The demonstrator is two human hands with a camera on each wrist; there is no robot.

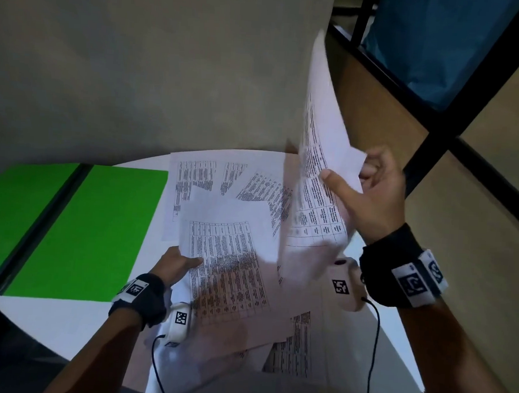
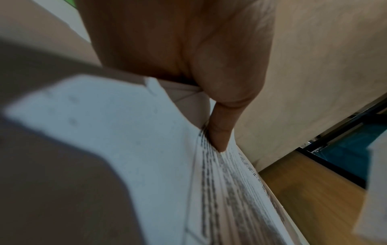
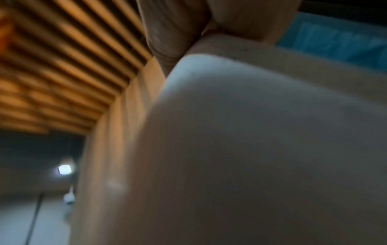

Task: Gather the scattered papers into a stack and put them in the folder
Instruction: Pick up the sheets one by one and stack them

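**2 sheets held over a paper-strewn table**

A white table (image 1: pixel 62 321) carries a green folder (image 1: pixel 83 231) and a spread of printed sheets (image 1: pixel 216 178). Above them the raised sheet (image 1: pixel 318 157) stands nearly upright, pinched by the right hand (image 1: pixel 373 197), thumb in front, fingers behind. The lower sheet (image 1: pixel 229 264) is clamped at its left edge by the left hand (image 1: pixel 178 267), thumb on top, fingers beneath.

Illegible small print on sheets (image 1: pixel 226 264)
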